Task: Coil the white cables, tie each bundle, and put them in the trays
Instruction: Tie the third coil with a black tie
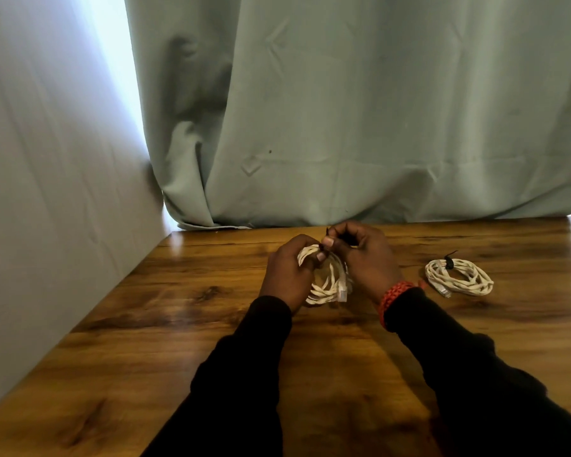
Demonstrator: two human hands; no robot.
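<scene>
Hands [330, 258] grip coil [327, 285] mid-table [178, 324]; tied bundle [459, 278] right.

Both hands, left [289, 275] and right [363, 255], are gripping a coil [330, 285] above the table [178, 324], pinching a dark tie [327, 233]; a tied coil [459, 278] is lying to the right.

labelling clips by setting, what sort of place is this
Probably a room at home or a small improvised workstation, not a factory: a wooden table pushed against a plain wall, with a pale green curtain drawn over a bright window.
</scene>
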